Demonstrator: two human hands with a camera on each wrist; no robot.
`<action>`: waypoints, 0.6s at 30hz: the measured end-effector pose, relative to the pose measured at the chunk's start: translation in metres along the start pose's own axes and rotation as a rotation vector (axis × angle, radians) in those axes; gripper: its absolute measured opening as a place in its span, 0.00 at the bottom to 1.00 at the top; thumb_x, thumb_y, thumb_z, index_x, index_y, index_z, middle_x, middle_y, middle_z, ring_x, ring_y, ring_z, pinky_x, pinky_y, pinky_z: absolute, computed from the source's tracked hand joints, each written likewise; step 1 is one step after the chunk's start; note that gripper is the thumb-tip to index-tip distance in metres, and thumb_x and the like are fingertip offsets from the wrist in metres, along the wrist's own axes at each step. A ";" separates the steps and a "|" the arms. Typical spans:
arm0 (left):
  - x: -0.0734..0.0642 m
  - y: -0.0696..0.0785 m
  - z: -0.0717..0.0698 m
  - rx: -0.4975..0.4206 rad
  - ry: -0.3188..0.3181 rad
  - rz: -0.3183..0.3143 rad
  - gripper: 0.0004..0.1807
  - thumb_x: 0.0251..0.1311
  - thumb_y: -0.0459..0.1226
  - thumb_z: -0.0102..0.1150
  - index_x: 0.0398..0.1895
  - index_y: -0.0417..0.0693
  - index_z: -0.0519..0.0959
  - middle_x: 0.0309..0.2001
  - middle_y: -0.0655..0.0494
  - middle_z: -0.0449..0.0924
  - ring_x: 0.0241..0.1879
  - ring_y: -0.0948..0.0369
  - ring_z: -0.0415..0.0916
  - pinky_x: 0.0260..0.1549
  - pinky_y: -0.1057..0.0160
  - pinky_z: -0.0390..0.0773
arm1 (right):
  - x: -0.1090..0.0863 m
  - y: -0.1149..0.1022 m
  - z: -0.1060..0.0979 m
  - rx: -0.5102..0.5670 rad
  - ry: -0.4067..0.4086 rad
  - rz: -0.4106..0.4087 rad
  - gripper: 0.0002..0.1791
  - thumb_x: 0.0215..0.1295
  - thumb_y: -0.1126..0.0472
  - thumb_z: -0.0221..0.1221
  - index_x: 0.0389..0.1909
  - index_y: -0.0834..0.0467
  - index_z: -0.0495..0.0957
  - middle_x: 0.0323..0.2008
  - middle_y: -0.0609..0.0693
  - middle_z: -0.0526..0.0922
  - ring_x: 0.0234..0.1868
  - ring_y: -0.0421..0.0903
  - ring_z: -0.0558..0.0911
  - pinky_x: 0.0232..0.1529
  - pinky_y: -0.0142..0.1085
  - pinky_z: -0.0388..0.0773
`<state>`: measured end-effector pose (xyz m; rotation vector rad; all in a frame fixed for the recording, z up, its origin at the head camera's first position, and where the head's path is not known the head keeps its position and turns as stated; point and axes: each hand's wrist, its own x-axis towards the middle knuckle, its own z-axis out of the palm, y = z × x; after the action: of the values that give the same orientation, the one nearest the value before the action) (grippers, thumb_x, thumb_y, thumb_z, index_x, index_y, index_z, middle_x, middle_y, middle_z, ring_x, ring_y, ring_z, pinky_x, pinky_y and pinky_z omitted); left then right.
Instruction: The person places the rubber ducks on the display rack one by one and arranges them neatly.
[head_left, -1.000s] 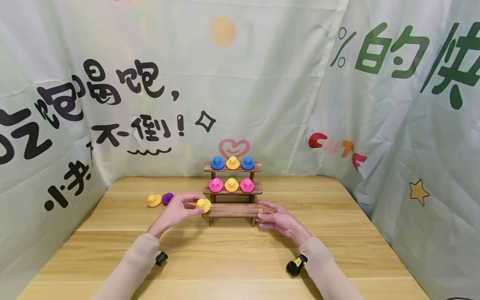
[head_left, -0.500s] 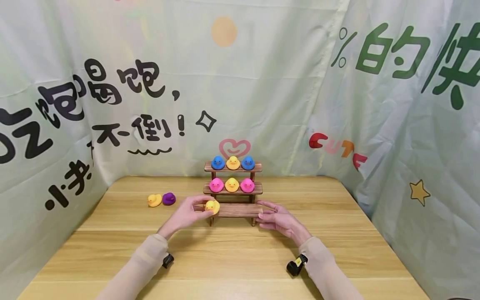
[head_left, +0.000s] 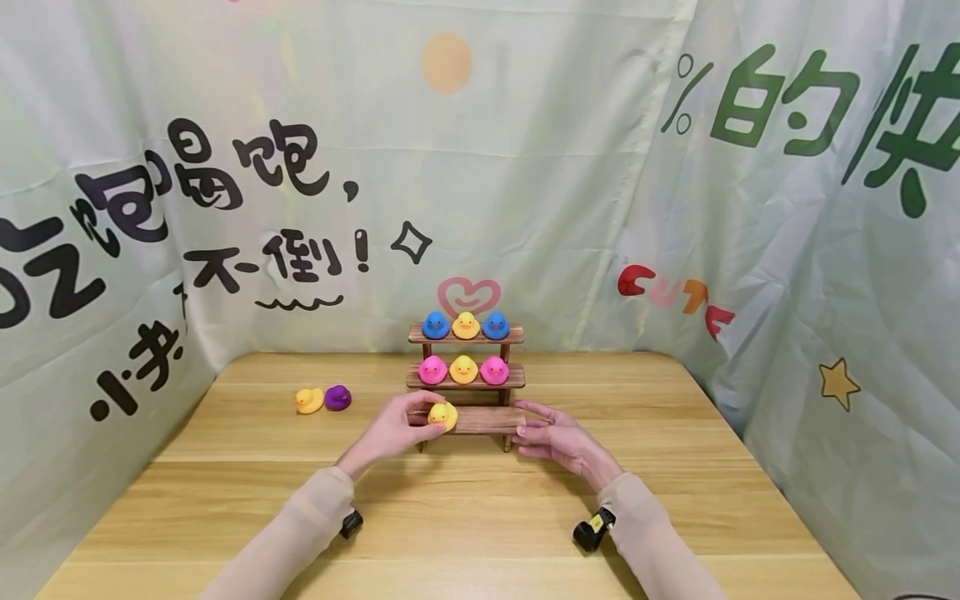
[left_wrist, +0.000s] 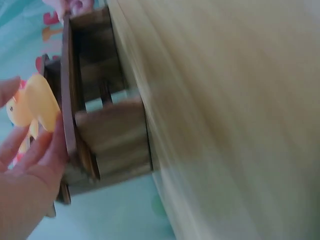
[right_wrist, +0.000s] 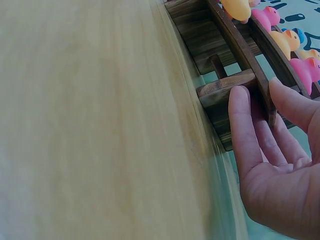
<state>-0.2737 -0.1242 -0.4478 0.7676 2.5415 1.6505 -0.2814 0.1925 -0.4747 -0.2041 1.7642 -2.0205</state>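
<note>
The held yellow duck (head_left: 442,417) is shifting rightward along the bottom shelf (head_left: 487,420), contact being unclear, the left hand (head_left: 393,429) pinching it. It is looking light, soft, squeezable, best held by its rounded sides. The right hand (head_left: 558,442) is gripping the shelf's right end; middle-row ducks (head_left: 463,370) are sitting close behind.

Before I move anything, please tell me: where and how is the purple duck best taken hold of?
Probably by the rounded body of the purple duck, coming from above and pinching its near and far sides. The yellow duck beside it sits close on its left, leaving little finger room there, while nothing overhangs it.
</note>
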 end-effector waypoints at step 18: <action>0.013 0.008 0.026 -0.003 0.013 -0.017 0.19 0.55 0.36 0.71 0.51 0.48 0.82 0.51 0.49 0.83 0.51 0.52 0.81 0.50 0.52 0.80 | -0.001 -0.001 0.001 0.003 0.002 0.006 0.39 0.67 0.69 0.59 0.75 0.61 0.53 0.57 0.62 0.77 0.54 0.53 0.82 0.54 0.44 0.80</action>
<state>-0.2749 -0.0943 -0.4485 0.7352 2.5460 1.6603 -0.2800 0.1921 -0.4736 -0.1965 1.7611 -2.0195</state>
